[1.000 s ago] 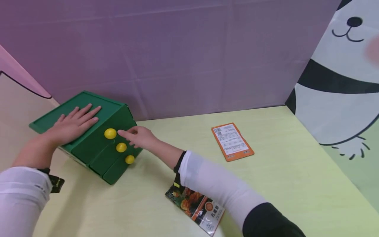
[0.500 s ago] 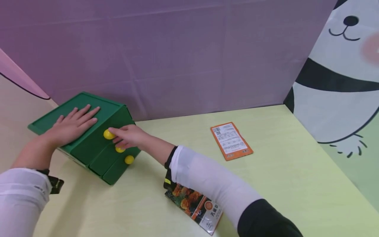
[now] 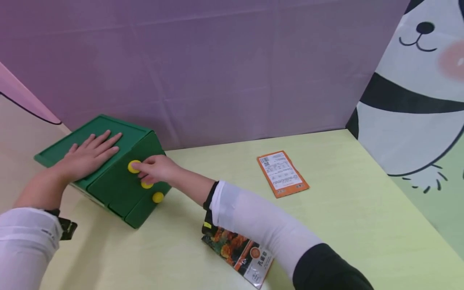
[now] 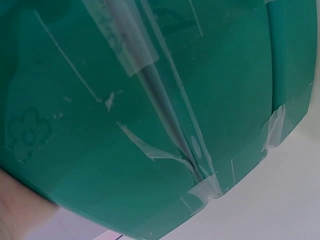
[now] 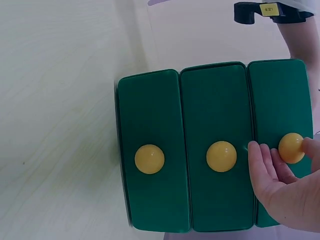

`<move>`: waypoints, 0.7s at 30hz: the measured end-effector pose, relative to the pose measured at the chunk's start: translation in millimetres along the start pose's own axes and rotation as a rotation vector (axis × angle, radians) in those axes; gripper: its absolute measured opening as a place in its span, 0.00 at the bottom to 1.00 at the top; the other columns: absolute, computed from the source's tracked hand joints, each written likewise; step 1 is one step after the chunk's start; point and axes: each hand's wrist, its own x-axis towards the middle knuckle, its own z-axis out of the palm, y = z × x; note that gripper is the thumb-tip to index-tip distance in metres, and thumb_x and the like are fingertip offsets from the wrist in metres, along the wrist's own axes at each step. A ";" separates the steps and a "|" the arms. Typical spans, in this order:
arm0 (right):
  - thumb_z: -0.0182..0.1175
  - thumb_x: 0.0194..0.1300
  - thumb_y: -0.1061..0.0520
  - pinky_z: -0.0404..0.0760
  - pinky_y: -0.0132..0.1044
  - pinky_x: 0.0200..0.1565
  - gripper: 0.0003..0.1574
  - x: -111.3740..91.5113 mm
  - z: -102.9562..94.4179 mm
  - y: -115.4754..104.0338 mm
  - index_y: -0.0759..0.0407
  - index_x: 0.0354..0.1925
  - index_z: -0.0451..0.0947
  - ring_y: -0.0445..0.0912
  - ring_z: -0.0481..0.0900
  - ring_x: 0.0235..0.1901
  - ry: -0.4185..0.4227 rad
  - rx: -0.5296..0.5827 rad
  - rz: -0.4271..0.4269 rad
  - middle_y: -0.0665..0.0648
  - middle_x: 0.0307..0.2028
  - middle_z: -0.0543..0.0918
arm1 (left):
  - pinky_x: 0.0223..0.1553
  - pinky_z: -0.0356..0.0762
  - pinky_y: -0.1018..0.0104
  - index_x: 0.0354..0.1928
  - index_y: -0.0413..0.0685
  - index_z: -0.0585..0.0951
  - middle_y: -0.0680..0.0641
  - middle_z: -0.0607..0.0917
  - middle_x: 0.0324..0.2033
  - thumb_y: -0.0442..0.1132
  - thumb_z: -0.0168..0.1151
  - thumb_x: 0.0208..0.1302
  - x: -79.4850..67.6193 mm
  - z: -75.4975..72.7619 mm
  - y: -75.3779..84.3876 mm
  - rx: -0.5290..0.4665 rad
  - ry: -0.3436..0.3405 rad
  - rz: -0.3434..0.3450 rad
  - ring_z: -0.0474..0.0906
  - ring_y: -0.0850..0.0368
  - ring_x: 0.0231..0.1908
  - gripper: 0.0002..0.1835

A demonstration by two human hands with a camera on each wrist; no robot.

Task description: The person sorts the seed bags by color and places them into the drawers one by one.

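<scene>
A green drawer box [image 3: 125, 189] with three stacked drawers and round yellow knobs stands at the left of the table. My left hand [image 3: 87, 157] rests flat on its lid, fingers spread. With thumb and fingers, my right hand [image 3: 157, 167] pinches the top drawer's yellow knob [image 5: 291, 148]. The middle knob [image 5: 221, 156] and the bottom knob [image 5: 149, 159] are untouched in the right wrist view. All three drawers look closed. Taped seams on the box's green side [image 4: 125, 125] fill the left wrist view.
An orange packet [image 3: 282, 174] with a white label lies on the table [image 3: 344, 201] to the right of the box. A seed-packet-like pouch [image 3: 239, 253] with orange flowers lies nearer, partly under my right sleeve. A purple backdrop [image 3: 217, 72] hangs behind.
My right hand has moved left from beside the top knob and taken hold of it. The left hand has stayed on the lid.
</scene>
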 end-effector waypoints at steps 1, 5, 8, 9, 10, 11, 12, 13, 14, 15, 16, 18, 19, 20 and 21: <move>0.59 0.60 0.44 0.81 0.37 0.37 0.25 -0.5 -0.9 0.6 0.64 0.44 0.76 0.45 0.81 0.30 -0.002 -0.001 -0.002 0.56 0.32 0.84 | 0.55 0.21 0.27 0.70 0.62 0.30 0.40 0.28 0.69 0.60 0.27 0.71 0.0 0.2 -0.1 -0.002 -0.001 -0.002 0.18 0.34 0.63 0.33; 0.58 0.61 0.43 0.81 0.38 0.38 0.25 -5.5 -7.8 4.6 0.63 0.44 0.76 0.46 0.81 0.32 -0.030 -0.027 -0.029 0.56 0.33 0.83 | 0.55 0.21 0.27 0.69 0.63 0.30 0.41 0.27 0.69 0.61 0.26 0.70 -0.1 0.3 -0.4 -0.006 -0.006 -0.012 0.17 0.35 0.63 0.33; 0.57 0.62 0.42 0.81 0.35 0.36 0.26 -10.6 -15.6 9.2 0.62 0.46 0.75 0.47 0.81 0.34 -0.057 -0.057 -0.056 0.57 0.34 0.83 | 0.55 0.21 0.27 0.69 0.63 0.30 0.42 0.27 0.69 0.61 0.26 0.70 0.1 0.0 -0.3 -0.009 -0.007 -0.009 0.17 0.36 0.63 0.33; 0.57 0.62 0.42 0.81 0.35 0.35 0.26 -12.5 -18.6 10.8 0.62 0.46 0.75 0.48 0.81 0.35 -0.067 -0.064 -0.067 0.57 0.35 0.84 | 0.56 0.20 0.28 0.69 0.63 0.30 0.42 0.27 0.69 0.61 0.26 0.71 0.0 -0.1 -0.2 -0.012 -0.008 -0.005 0.17 0.36 0.63 0.33; 0.57 0.62 0.42 0.81 0.35 0.35 0.26 -14.6 -21.3 12.1 0.62 0.47 0.75 0.48 0.81 0.36 -0.075 -0.067 -0.074 0.57 0.36 0.84 | 0.56 0.20 0.28 0.69 0.63 0.30 0.42 0.27 0.69 0.60 0.26 0.71 -0.1 -0.2 -0.1 -0.016 -0.007 0.001 0.17 0.36 0.63 0.32; 0.56 0.62 0.42 0.81 0.35 0.36 0.26 -16.7 -23.8 13.5 0.61 0.47 0.75 0.49 0.81 0.37 -0.081 -0.071 -0.081 0.58 0.37 0.84 | 0.56 0.20 0.28 0.69 0.63 0.30 0.42 0.27 0.69 0.60 0.26 0.71 -0.1 -0.4 0.0 -0.019 -0.007 0.006 0.17 0.37 0.63 0.32; 0.56 0.62 0.42 0.81 0.36 0.36 0.26 -18.9 -26.2 14.7 0.61 0.48 0.74 0.48 0.81 0.37 -0.089 -0.075 -0.088 0.59 0.38 0.83 | 0.56 0.19 0.29 0.69 0.62 0.30 0.42 0.27 0.69 0.59 0.27 0.71 -0.3 -0.6 0.1 -0.025 -0.006 0.011 0.16 0.37 0.63 0.32; 0.56 0.63 0.42 0.81 0.36 0.37 0.26 -21.2 -28.6 15.9 0.61 0.48 0.74 0.48 0.80 0.37 -0.095 -0.078 -0.096 0.59 0.39 0.83 | 0.57 0.19 0.29 0.69 0.62 0.30 0.42 0.27 0.69 0.59 0.26 0.71 -0.5 -0.7 0.2 -0.030 -0.005 0.017 0.16 0.38 0.63 0.32; 0.56 0.63 0.43 0.81 0.36 0.37 0.26 -23.6 -30.9 17.2 0.61 0.49 0.74 0.48 0.81 0.37 -0.100 -0.076 -0.100 0.60 0.40 0.83 | 0.57 0.19 0.30 0.69 0.62 0.30 0.42 0.27 0.69 0.58 0.26 0.72 -0.6 -0.9 0.2 -0.035 -0.005 0.023 0.16 0.38 0.63 0.32; 0.56 0.63 0.43 0.81 0.36 0.37 0.26 -25.7 -32.8 18.4 0.61 0.49 0.74 0.47 0.81 0.36 -0.104 -0.072 -0.102 0.61 0.41 0.83 | 0.57 0.18 0.30 0.69 0.62 0.30 0.42 0.27 0.69 0.58 0.26 0.72 -0.8 -0.9 0.2 -0.039 -0.004 0.028 0.16 0.39 0.63 0.32; 0.56 0.63 0.43 0.81 0.36 0.37 0.25 -27.4 -34.5 20.0 0.61 0.49 0.74 0.46 0.81 0.35 -0.108 -0.066 -0.103 0.60 0.40 0.83 | 0.57 0.18 0.30 0.69 0.61 0.30 0.42 0.27 0.69 0.58 0.26 0.72 -1.0 -1.1 0.2 -0.041 -0.003 0.032 0.16 0.39 0.63 0.32; 0.56 0.63 0.44 0.80 0.35 0.36 0.24 -31.6 -37.7 22.6 0.61 0.48 0.74 0.46 0.80 0.35 -0.113 -0.065 -0.109 0.60 0.40 0.82 | 0.57 0.17 0.31 0.69 0.61 0.30 0.42 0.27 0.69 0.57 0.26 0.72 -1.6 -1.2 0.1 -0.047 -0.001 0.038 0.15 0.40 0.64 0.31; 0.56 0.63 0.44 0.80 0.34 0.36 0.24 -33.9 -39.0 23.6 0.61 0.48 0.74 0.46 0.80 0.34 -0.112 -0.066 -0.108 0.59 0.39 0.82 | 0.57 0.17 0.31 0.69 0.61 0.30 0.42 0.27 0.69 0.57 0.26 0.72 -1.8 -1.1 -0.1 -0.047 -0.001 0.040 0.15 0.40 0.64 0.31; 0.56 0.64 0.44 0.80 0.35 0.36 0.23 -36.2 -40.4 24.6 0.61 0.47 0.74 0.46 0.80 0.34 -0.112 -0.067 -0.107 0.58 0.38 0.82 | 0.57 0.17 0.31 0.69 0.61 0.30 0.42 0.27 0.69 0.57 0.26 0.72 -2.0 -1.0 -0.3 -0.048 -0.001 0.041 0.15 0.40 0.64 0.31; 0.56 0.64 0.44 0.81 0.36 0.37 0.23 -38.2 -41.5 25.7 0.61 0.47 0.74 0.46 0.81 0.35 -0.113 -0.069 -0.107 0.57 0.37 0.83 | 0.57 0.17 0.31 0.69 0.60 0.30 0.42 0.27 0.69 0.57 0.26 0.72 -2.3 -0.8 -0.5 -0.048 -0.001 0.041 0.15 0.40 0.64 0.31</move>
